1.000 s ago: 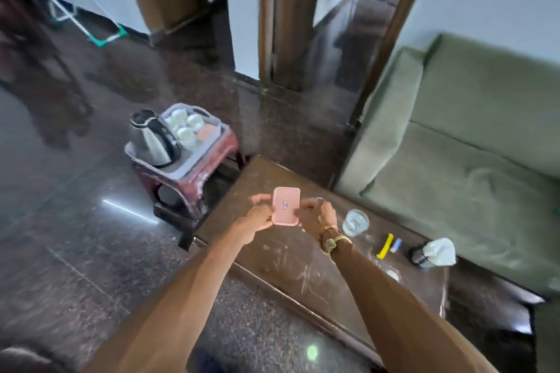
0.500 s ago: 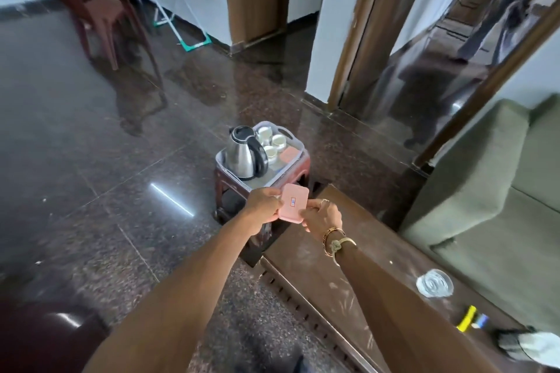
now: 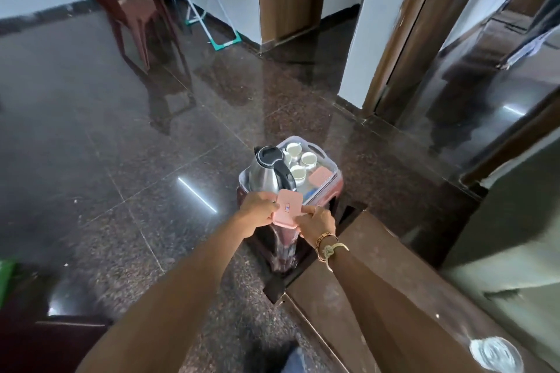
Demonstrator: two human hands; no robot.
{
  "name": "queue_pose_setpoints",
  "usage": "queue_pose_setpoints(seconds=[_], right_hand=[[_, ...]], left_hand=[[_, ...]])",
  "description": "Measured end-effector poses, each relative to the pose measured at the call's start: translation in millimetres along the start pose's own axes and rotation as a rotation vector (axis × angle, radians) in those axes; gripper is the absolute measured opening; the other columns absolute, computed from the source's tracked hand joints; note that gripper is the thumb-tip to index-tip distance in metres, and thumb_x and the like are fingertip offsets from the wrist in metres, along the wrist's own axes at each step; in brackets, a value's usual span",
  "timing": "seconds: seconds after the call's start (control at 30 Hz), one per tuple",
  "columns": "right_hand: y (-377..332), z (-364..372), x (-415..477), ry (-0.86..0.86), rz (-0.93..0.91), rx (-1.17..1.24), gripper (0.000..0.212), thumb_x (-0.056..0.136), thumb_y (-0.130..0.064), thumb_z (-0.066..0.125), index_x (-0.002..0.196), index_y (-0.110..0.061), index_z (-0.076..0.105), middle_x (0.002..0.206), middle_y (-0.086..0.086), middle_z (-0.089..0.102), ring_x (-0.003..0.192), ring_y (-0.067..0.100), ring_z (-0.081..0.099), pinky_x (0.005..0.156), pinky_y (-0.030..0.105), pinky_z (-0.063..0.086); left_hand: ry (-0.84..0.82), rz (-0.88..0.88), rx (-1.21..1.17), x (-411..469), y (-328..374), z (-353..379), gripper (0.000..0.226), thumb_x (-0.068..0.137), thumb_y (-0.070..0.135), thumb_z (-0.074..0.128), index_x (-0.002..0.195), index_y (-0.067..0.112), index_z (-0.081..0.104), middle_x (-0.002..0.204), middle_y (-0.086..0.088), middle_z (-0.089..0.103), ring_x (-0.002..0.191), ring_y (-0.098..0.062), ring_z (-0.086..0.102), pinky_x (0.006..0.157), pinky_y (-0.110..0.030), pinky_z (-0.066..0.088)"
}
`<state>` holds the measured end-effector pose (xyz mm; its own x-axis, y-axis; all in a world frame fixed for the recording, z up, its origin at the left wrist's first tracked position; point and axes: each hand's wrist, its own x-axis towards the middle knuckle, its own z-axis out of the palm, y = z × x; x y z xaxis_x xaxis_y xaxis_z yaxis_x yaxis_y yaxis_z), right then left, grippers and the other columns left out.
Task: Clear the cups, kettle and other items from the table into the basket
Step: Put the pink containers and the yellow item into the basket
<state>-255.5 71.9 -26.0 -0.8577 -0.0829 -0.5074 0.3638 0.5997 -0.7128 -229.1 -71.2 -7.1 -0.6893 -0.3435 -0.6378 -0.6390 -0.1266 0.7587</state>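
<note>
Both hands pinch a pink box (image 3: 286, 209), the left hand (image 3: 260, 211) clamped on its left edge, the right hand (image 3: 316, 221) on its lower right. It hangs at the near rim of the basket (image 3: 330, 162), just ahead, beside the kettle (image 3: 268, 171) and cups (image 3: 298, 173). A glass (image 3: 492, 354) sits on the bench (image 3: 357, 278).

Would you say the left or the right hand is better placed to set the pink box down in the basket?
Probably the right hand. Both hands hold the pink box, but the free spot in the basket, by the other pink box, is on the right; the kettle stands ahead of the left hand.
</note>
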Motion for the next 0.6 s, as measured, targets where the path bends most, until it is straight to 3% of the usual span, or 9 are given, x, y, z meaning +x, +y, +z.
queue_pose_setpoints(seconds=[0.07,0.17,0.23,0.37,0.53,0.6], right_hand=[[-8,-7,20,0.025,0.014,0.001,0.040,0.079,-0.015,0.063,0.116,-0.025,0.073,0.111,0.006,0.073,0.098,0.023,0.065,0.086,0.025,0.052],[-20,-17,41,0.070,0.031,0.021,0.038,0.078,-0.014,0.062,0.114,-0.025,0.073,0.109,0.006,0.073,0.092,0.021,0.061,0.080,0.021,0.046],[-26,-22,58,0.095,0.042,0.030,0.039,0.079,-0.014,0.062,0.116,-0.024,0.073,0.110,0.007,0.073,0.099,0.024,0.064,0.081,0.023,0.046],[-31,-23,86,0.149,0.116,0.045,0.041,0.079,-0.013,0.061,0.117,-0.024,0.071,0.109,0.007,0.072,0.101,0.025,0.066,0.082,0.026,0.049],[-33,-21,124,0.220,0.248,0.064,0.044,0.081,-0.008,0.055,0.119,-0.023,0.071,0.113,0.005,0.072,0.103,0.024,0.067,0.085,0.025,0.051],[-34,-17,141,0.236,0.296,0.047,0.042,0.082,-0.008,0.055,0.116,-0.023,0.073,0.112,0.004,0.073,0.102,0.024,0.067,0.080,0.024,0.049]], left_hand=[[-0.022,-0.002,0.017,16,12,5,0.038,0.091,-0.003,0.060,0.128,0.009,0.060,0.125,-0.020,0.064,0.115,-0.031,0.062,0.083,-0.032,0.057],[-0.016,0.000,0.017,40,28,17,0.040,0.089,-0.002,0.063,0.127,0.014,0.062,0.122,-0.019,0.066,0.110,-0.029,0.065,0.075,-0.028,0.058],[-0.030,0.011,0.037,59,37,24,0.039,0.089,0.000,0.064,0.123,0.017,0.064,0.120,-0.017,0.068,0.108,-0.028,0.066,0.071,-0.026,0.058],[-0.118,-0.005,0.112,101,55,37,0.042,0.090,0.000,0.063,0.129,0.013,0.060,0.121,-0.017,0.067,0.109,-0.029,0.066,0.083,-0.033,0.058],[-0.269,-0.032,0.248,157,71,60,0.045,0.088,-0.007,0.059,0.130,0.010,0.060,0.121,-0.020,0.066,0.108,-0.031,0.066,0.077,-0.032,0.059],[-0.316,-0.032,0.321,179,77,67,0.048,0.086,-0.006,0.059,0.130,0.012,0.060,0.120,-0.018,0.065,0.106,-0.030,0.066,0.087,-0.041,0.059]])
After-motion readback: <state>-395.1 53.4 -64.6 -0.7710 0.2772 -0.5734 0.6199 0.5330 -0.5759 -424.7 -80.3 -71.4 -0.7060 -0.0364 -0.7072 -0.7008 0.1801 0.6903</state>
